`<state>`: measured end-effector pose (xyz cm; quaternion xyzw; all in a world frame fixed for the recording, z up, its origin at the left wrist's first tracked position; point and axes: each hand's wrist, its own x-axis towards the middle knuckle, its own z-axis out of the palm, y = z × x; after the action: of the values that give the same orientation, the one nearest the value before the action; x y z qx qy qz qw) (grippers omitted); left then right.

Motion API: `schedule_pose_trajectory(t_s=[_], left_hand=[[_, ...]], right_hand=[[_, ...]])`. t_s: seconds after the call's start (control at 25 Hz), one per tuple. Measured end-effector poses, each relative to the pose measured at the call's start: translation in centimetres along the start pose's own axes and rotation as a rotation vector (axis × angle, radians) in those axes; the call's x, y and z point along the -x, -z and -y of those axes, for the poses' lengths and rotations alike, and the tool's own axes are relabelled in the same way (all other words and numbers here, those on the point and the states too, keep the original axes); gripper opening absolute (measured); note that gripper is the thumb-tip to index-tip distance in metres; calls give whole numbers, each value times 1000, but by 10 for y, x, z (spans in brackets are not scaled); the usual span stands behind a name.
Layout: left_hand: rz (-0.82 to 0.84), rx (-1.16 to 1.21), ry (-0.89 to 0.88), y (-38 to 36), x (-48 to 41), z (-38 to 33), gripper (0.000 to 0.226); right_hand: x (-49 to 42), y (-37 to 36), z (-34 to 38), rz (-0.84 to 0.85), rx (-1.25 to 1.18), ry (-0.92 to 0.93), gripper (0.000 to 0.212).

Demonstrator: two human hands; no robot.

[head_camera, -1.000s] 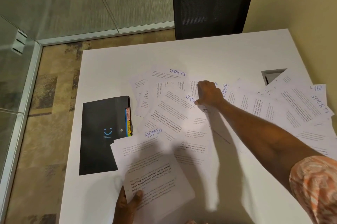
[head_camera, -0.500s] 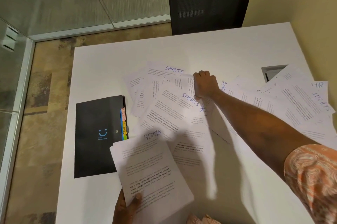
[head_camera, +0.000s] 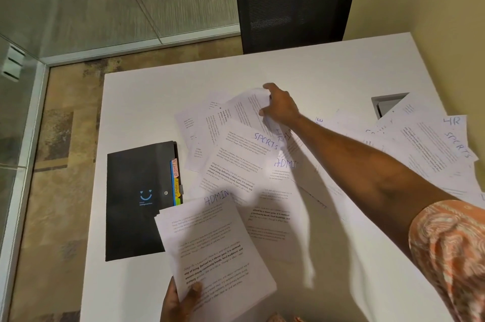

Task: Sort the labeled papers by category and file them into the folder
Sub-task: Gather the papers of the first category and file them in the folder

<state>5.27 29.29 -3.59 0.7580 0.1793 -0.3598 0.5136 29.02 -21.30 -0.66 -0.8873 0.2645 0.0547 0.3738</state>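
White sheets (head_camera: pixel 236 164) lie fanned on the table (head_camera: pixel 157 90) beside the shut black folder (head_camera: pixel 131 216) as the right hand (head_camera: pixel 282 109) grips one curling page (head_camera: pixel 246 106), seemingly to check its label, and the left hand (head_camera: pixel 178 303) pinches an ADMIN stack (head_camera: pixel 210 243).

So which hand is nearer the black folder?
Left. The left hand holds a paper stack off the black folder, by its near corner; the right hand grips a sheet farther away, past its far corner.

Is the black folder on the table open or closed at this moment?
Closed. The black folder lies flat with its cover down, and only the coloured tabs show along its right edge.
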Motion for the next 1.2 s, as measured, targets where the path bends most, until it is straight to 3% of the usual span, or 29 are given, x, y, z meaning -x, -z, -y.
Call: schedule_pose_trajectory(t_s=[0.12,0.36,0.52,0.64,0.72,0.8,0.88,0.96,1.04,1.2], left_hand=[[0,21,0,-2,1,0,70],[32,11,-69,-8,0,-2,73],[62,-23,-151,-16,-1,-17,69],[68,-61,-228,-15,3,-25,68],[51,-79,-253,-10,4,-25,65],[68,-68,-252,-4,6,-22,70],[73,-24,-137,-1,11,-21,78],[12,17,-101,1,14,-15,62],[-52,3,-78,0,17,-12,49],[-78,50,-21,1,19,-11,54]], right_hand=[[-10,7,21,1,-55,45,87],[23,7,-1,-207,-78,20,83],[123,-20,-63,-147,-46,-103,79],[207,-37,-113,-125,300,9,67],[237,-43,-140,-42,407,9,80],[243,-46,-157,-15,457,-12,92],[232,-51,-162,7,499,0,104],[220,-58,-160,47,530,-6,110],[215,-66,-157,88,530,-22,110],[211,-73,-152,95,515,-37,99]])
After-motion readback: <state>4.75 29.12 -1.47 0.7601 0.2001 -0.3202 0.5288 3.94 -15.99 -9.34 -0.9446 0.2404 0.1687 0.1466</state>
